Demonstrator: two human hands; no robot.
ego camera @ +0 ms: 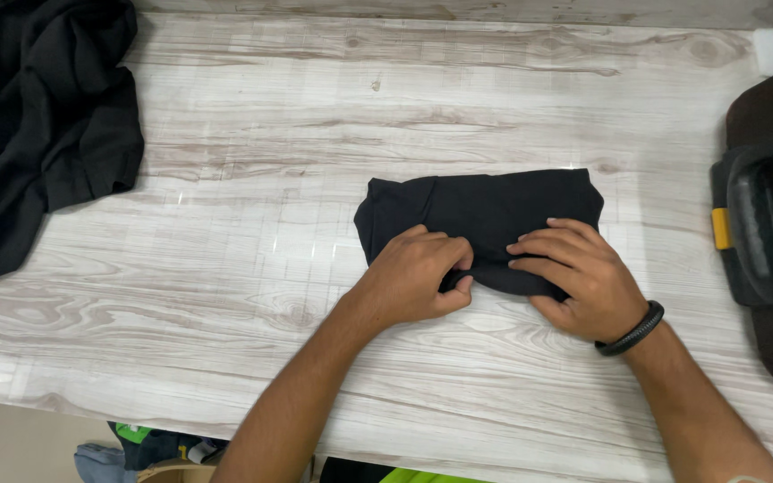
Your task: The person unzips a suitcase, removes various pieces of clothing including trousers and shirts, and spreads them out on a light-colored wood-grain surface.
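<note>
A black garment [485,210] lies folded into a compact rectangle near the middle of the pale wood-grain table [315,134]. My left hand [413,277] pinches the folded garment's near edge, fingers curled around the cloth. Beside it, my right hand [574,273] presses flat on the near right part of the fold, fingers spread and pointing left. A black braided band circles my right wrist [630,331].
A loose heap of black clothing [33,116] covers the table's far left corner. A black iron with a yellow button [762,228] rests on a dark pad at the right edge. Coloured items show below the table's near edge.
</note>
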